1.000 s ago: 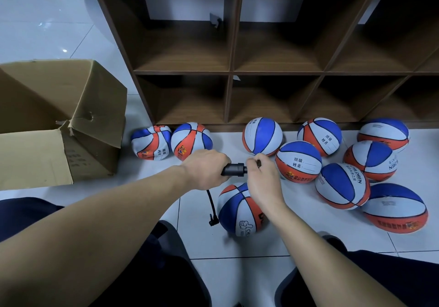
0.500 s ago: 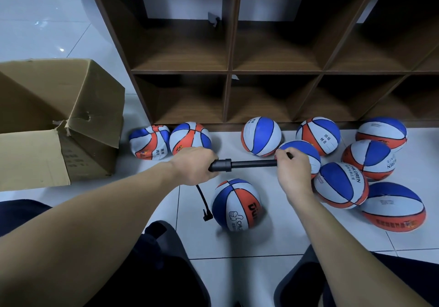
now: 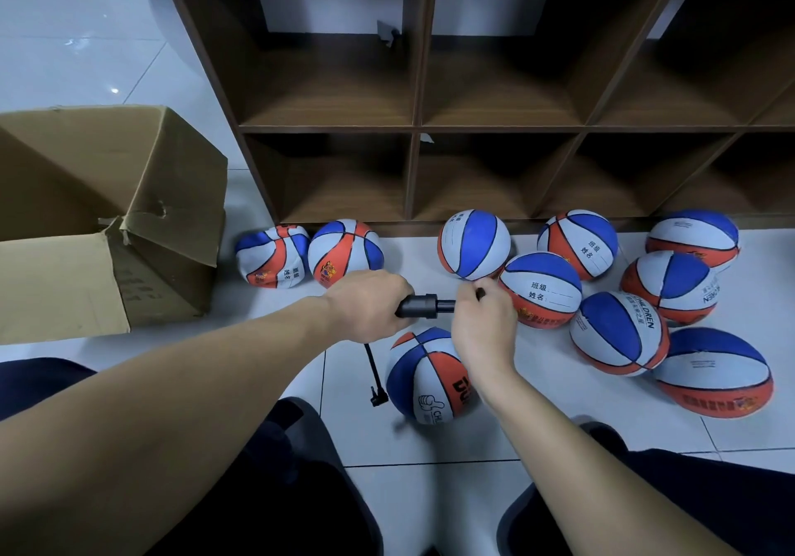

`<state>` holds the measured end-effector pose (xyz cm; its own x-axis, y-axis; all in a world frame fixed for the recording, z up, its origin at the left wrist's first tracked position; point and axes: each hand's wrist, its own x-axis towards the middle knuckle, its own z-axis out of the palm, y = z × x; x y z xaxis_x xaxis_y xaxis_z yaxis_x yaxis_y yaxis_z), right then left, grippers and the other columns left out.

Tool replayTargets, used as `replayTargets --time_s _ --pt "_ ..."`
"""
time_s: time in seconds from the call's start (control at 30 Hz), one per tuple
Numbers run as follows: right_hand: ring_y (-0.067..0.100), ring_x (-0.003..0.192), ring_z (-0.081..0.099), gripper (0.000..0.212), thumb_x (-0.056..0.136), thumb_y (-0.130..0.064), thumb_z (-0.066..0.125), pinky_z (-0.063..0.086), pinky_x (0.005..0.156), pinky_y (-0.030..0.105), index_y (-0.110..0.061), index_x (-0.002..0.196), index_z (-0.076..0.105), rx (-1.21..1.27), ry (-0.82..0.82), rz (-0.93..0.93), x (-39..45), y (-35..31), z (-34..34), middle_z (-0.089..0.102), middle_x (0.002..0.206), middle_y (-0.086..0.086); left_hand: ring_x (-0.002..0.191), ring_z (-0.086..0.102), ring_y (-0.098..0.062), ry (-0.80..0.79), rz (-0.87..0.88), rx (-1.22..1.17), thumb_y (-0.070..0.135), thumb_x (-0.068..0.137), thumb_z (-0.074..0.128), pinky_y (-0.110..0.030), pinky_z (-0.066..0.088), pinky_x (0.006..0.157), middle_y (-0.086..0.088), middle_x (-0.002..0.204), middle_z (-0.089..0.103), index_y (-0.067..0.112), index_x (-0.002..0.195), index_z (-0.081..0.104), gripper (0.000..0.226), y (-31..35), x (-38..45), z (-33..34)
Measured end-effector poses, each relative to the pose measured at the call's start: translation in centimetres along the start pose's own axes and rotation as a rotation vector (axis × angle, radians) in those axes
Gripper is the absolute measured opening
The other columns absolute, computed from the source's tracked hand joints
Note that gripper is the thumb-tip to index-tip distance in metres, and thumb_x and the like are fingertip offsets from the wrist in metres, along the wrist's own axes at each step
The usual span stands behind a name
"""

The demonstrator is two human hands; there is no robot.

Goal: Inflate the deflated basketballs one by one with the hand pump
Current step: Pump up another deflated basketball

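Note:
A black hand pump (image 3: pixel 423 306) lies level between my hands above the floor. My left hand (image 3: pixel 368 306) grips its barrel, and my right hand (image 3: pixel 484 318) grips the handle, pushed in close to the barrel. A thin black hose (image 3: pixel 374 372) hangs from the pump down to the left side of a red, white and blue basketball (image 3: pixel 426 379) on the tiles just below my hands. A dented, deflated ball (image 3: pixel 271 262) and another ball (image 3: pixel 344 252) sit to the left by the shelf.
Several more balls (image 3: pixel 619 331) crowd the floor on the right. An open cardboard box (image 3: pixel 112 211) lies on its side at the left. A dark wooden cubby shelf (image 3: pixel 413 129) stands behind. My knees are at the bottom edge.
My right hand pulled the pump handle out to the right, then pushed it back in toward the barrel. My left hand and the ball stayed in place.

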<state>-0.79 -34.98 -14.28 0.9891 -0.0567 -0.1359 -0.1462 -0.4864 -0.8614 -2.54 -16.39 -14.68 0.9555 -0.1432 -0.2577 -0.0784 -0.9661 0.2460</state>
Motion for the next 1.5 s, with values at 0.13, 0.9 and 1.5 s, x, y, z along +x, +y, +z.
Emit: replayTargets --time_s 0.13,0.9,1.5 --pt "0.025 0.07 0.051 0.029 0.102 -0.022 0.05 0.042 0.064 0.042 -0.009 0.076 0.049 -0.007 -0.068 0.018 0.0 0.4 0.6 0.056 0.073 0.006 0.066 0.062 -0.02 -0.006 0.014 0.018 0.051 0.101 0.061 -0.031 0.04 0.053 0.004 0.07 0.063 0.026 0.082 0.062 0.031 0.5 0.2 0.0" --pt "0.022 0.061 0.032 0.035 0.096 -0.019 0.058 0.028 0.059 0.038 -0.012 0.067 0.04 -0.011 -0.045 0.064 4.5 0.5 -3.3 0.037 0.057 -0.003 0.072 0.066 -0.02 -0.041 -0.056 -0.055 0.048 0.101 0.065 -0.041 0.061 0.069 0.003 0.076 0.067 0.028 0.09 0.068 0.023 -2.6 0.0 -0.2" --pt "0.022 0.064 0.037 0.033 0.1 -0.016 0.05 0.031 0.06 0.039 -0.013 0.069 0.037 0.019 -0.027 0.037 2.1 0.0 0.1 0.042 0.068 0.004 0.067 0.063 -0.022 -0.003 -0.043 0.043 0.044 0.103 0.059 -0.032 0.047 0.055 0.003 0.073 0.063 0.028 0.079 0.059 0.029 0.1 0.5 -1.4"
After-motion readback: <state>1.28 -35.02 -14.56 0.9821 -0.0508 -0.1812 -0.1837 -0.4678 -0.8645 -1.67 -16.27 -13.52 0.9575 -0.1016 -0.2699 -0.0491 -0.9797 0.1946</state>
